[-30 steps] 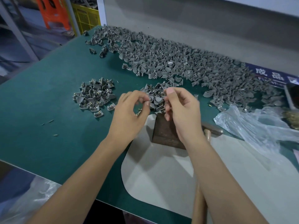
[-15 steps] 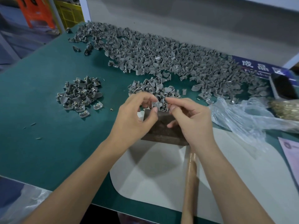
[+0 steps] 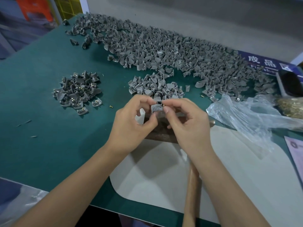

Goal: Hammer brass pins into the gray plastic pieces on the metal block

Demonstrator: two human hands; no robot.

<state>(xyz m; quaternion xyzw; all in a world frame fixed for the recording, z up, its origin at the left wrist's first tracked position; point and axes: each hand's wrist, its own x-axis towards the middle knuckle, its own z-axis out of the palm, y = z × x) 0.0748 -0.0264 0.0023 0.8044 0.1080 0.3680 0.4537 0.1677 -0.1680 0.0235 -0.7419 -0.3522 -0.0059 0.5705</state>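
My left hand (image 3: 131,126) pinches a gray plastic piece (image 3: 156,108) between thumb and fingers, just above the dark metal block (image 3: 161,130). My right hand (image 3: 185,125) meets it from the right, its thumb and forefinger pinched at the piece's top edge; whether they hold a brass pin is too small to tell. The block sits on a pale mat (image 3: 229,169) and is mostly hidden by both hands. A wooden hammer handle (image 3: 191,194) lies on the mat under my right forearm.
A small heap of gray pieces (image 3: 155,87) lies just behind the block, a long pile (image 3: 164,49) along the back, and a heap with brass pins fitted (image 3: 77,90) at left. A clear plastic bag (image 3: 246,117) and loose brass pins (image 3: 291,107) lie at right.
Both hands have come together over the block, and the gray piece is now raised between the fingertips. The view has shifted slightly.
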